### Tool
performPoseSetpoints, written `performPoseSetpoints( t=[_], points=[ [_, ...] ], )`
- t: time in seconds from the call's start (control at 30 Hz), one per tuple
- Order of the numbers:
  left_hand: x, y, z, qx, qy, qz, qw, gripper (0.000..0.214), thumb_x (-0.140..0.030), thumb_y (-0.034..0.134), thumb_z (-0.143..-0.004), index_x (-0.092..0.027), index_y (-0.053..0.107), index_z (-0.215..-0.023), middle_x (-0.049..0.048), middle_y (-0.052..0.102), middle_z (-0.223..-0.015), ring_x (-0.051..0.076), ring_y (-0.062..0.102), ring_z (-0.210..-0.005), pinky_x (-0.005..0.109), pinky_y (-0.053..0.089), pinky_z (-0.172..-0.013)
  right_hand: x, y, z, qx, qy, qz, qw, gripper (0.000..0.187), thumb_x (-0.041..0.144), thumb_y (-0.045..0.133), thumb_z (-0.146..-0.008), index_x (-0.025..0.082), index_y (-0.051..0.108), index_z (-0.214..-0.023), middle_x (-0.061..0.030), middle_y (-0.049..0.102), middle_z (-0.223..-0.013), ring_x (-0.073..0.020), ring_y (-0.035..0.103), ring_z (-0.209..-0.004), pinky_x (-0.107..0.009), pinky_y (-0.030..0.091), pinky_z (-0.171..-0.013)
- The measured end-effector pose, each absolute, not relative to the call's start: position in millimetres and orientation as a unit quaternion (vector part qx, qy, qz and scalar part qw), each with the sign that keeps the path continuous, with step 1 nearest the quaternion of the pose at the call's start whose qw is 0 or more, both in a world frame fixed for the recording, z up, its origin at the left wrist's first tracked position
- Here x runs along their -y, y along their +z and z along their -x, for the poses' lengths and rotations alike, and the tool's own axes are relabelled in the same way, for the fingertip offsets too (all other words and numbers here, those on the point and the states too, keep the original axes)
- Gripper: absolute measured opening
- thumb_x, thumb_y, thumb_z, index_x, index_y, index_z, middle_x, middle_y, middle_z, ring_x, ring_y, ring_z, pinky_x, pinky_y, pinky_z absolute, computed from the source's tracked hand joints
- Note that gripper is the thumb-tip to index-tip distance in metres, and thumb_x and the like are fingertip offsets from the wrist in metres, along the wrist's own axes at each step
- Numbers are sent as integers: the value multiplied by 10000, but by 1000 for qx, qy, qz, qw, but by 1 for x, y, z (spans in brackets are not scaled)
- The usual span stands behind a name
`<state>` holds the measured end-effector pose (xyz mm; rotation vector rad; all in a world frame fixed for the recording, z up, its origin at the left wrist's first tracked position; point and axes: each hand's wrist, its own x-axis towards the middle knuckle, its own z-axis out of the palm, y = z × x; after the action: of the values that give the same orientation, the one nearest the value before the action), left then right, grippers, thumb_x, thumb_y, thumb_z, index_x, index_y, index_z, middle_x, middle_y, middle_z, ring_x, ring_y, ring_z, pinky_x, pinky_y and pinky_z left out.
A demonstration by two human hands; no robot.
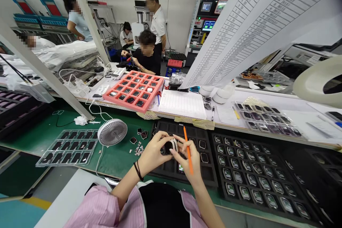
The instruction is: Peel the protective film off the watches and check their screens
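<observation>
**A:** One thing at six o'clock, held up: what is it?

**B:** A glossy black rounded watch-like casing (170,147), clamped between the fingers of the left hand (153,151) and right hand (187,158), above a black plastic compartment tray (184,128).

**A:** And the slim orange stick (188,153)?

**B:** Pinched in the right fingers too, seemingly kept ready; the tray's square cells hold similar pieces (202,144) apart.

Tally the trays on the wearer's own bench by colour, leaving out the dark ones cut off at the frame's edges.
Black: 2 (the central black tray, the black tray of devices)
Clear plastic: 2 (the clear tray on the green mat, the clear tray on the white shelf)
Coral-red: 1 (the coral-red tray)
Total: 5
</observation>
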<state>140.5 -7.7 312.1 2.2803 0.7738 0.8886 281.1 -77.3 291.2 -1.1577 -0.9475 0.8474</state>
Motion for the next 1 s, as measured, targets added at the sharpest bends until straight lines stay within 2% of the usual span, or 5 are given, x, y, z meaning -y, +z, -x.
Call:
performPoseSetpoints(
  t=[0.1, 0.23, 0.73, 0.9, 1.0],
  points=[
    [9, 310, -143, -290, 344, -829, 333, 506, -124, 644, -766, -247, 532, -1244, 69, 546, -1083, 192, 599, -964, 309, 573, -767, 73, 289, -279, 393, 418, 515, 637, 378, 281, 749, -722, 238, 374, -715, -135, 613, -1248, -253, 650, -986, -393, 545, -774],
    [11, 310, -143, -289, 359, -802, 379, 590, -223, 689, -788, -287, 454, -1326, 66, 546, -1137, 187, 602, -970, 304, 598, -729, 74, 295, -280, 333, 469, 480, 662, 361, 313, 738, -733, 237, 386, -707, -117, 646, -1183, -284, 597, -1128, -421, 513, -874],
    [6, 303, -134, -297, 396, -793, 355, 438, -323, 708, -783, -231, 554, -1182, 78, 566, -1114, 188, 601, -959, 289, 576, -714, 74, 287, -284, 333, 409, 510, 679, 318, 308, 655, -811, 231, 372, -687, -64, 663, -1010, -221, 606, -1012, -341, 457, -821],
    [-5, 250, -120, -334, 327, -812, 350, 414, -339, 708, -777, -202, 556, -1137, 83, 595, -1091, 205, 594, -970, 298, 550, -710, 61, 229, -286, 413, 351, 556, 631, 316, 334, 619, -824, 233, 353, -688, -42, 624, -884, -177, 606, -858, -312, 449, -795],
    [-7, 190, -102, -350, 261, -846, 307, 389, -345, 722, -757, -196, 585, -1089, 77, 637, -1054, 239, 590, -1007, 400, 506, -864, 57, 173, -281, 464, 288, 609, 575, 348, 380, 574, -831, 241, 312, -651, -12, 580, -722, -160, 576, -697, -298, 457, -697]
  ],
)
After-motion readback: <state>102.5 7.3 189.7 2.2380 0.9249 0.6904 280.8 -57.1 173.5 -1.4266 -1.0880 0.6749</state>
